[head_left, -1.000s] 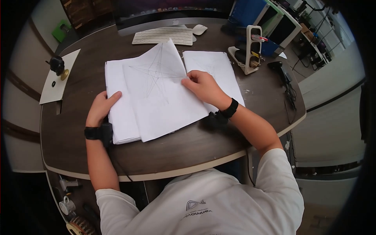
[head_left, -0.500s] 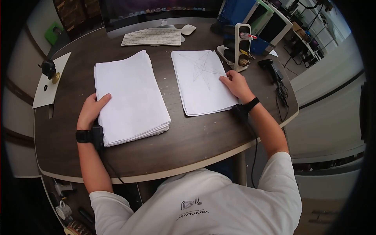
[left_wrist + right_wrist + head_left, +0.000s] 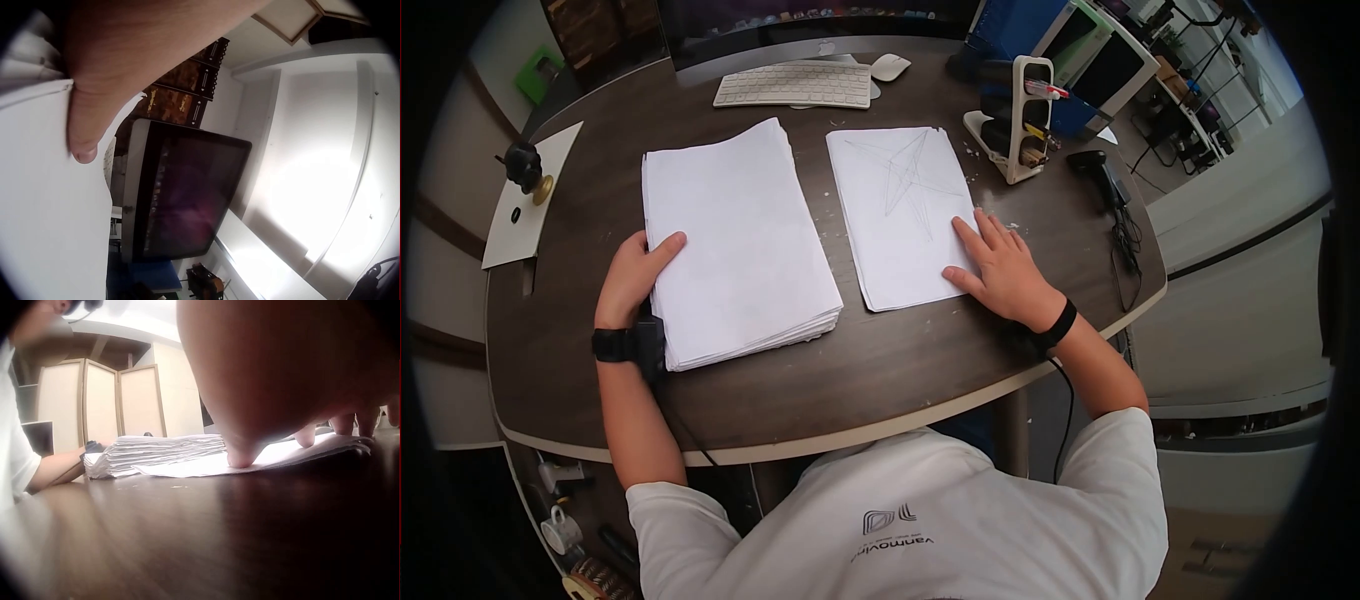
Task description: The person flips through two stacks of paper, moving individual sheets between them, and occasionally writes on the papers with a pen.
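A thick stack of white paper (image 3: 745, 250) lies on the left of the desk, its top sheet blank and its layered edges showing at the front. My left hand (image 3: 640, 272) grips its left edge, the thumb (image 3: 87, 134) lying on the top sheet and the fingers mostly hidden along the side. To the right lies a thinner pile of sheets (image 3: 890, 255); its top one bears a pencil drawing of a star-like shape. My right hand (image 3: 1005, 270) rests on that pile's lower right edge with fingers spread, the fingertips (image 3: 240, 459) touching the paper.
A keyboard (image 3: 792, 86) and a mouse (image 3: 890, 67) lie behind the papers, below a monitor (image 3: 187, 190). At the back right stands a white holder with pens (image 3: 1012, 125), and a black scanner-like device with a cable (image 3: 1100, 180) lies beyond it. Eraser-like crumbs dot the desk (image 3: 880, 370).
The drawn sheet went from the left stack onto the right pile. My right hand let go of it, spread its fingers, and the pile shifted slightly left and nearer. The left hand stayed put.
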`<state>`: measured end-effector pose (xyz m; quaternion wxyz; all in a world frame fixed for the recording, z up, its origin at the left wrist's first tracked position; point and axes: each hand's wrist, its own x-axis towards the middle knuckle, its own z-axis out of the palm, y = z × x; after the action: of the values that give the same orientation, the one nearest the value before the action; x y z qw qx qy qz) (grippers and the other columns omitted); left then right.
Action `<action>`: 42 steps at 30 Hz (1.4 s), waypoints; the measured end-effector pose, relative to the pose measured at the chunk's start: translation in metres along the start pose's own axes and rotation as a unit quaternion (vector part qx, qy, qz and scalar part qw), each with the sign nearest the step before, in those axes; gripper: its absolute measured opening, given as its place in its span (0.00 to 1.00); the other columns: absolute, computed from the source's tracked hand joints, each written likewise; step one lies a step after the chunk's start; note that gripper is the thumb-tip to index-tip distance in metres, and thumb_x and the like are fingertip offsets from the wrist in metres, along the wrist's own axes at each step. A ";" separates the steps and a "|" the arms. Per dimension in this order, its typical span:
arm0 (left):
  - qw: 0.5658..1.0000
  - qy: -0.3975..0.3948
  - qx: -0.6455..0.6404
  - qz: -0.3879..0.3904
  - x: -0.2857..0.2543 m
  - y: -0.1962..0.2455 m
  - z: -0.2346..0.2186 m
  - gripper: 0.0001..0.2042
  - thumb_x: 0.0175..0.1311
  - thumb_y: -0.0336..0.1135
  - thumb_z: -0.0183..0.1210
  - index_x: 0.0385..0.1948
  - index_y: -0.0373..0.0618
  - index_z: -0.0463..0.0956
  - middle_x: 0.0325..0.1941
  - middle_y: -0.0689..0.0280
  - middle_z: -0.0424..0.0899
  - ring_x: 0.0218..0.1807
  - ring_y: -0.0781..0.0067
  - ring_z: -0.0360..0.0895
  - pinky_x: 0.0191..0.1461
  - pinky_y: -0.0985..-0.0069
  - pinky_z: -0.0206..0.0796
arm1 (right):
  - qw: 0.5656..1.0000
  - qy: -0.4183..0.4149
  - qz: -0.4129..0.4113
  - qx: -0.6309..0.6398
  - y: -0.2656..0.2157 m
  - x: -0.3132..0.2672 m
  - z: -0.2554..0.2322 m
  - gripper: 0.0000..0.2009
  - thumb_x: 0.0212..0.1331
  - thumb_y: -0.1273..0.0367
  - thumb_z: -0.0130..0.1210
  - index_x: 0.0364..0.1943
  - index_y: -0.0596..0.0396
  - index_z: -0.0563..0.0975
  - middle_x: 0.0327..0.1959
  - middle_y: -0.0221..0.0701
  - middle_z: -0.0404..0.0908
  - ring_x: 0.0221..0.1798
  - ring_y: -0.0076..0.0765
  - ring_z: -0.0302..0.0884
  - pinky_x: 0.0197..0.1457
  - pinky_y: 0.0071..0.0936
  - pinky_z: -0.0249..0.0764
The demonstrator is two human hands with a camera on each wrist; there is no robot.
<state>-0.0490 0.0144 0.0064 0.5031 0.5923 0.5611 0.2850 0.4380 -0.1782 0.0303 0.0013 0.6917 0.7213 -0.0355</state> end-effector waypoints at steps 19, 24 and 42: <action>0.999 -0.003 -0.022 -0.026 0.007 -0.007 -0.006 0.31 0.76 0.53 0.65 0.56 0.23 0.79 0.50 0.53 0.90 0.46 0.71 0.86 0.52 0.73 0.78 | 0.844 -0.057 0.021 0.532 -0.116 0.115 -0.012 0.13 0.74 0.63 0.62 0.46 0.62 0.85 0.31 0.25 0.85 0.31 0.19 0.81 0.30 0.19 0.71; 0.999 0.020 -0.020 -0.019 0.004 -0.002 0.000 0.31 0.73 0.53 0.68 0.53 0.23 0.80 0.46 0.54 0.90 0.42 0.72 0.86 0.48 0.73 0.78 | 0.822 -0.024 0.086 0.562 -0.074 0.085 -0.022 0.16 0.75 0.60 0.62 0.46 0.62 0.85 0.32 0.29 0.87 0.31 0.20 0.83 0.31 0.21 0.74; 0.983 0.102 0.149 0.041 0.001 0.001 -0.005 0.26 0.68 0.49 0.72 0.49 0.29 0.84 0.35 0.62 0.89 0.34 0.75 0.83 0.40 0.72 0.76 | 0.776 0.074 0.112 0.616 -0.041 0.049 -0.009 0.13 0.76 0.64 0.60 0.48 0.62 0.84 0.35 0.22 0.82 0.38 0.15 0.74 0.41 0.19 0.72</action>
<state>-0.0525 0.0171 0.0082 0.3372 0.6507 0.6210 0.2779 0.3958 -0.1307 0.0387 -0.4743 0.6210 0.4609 -0.4207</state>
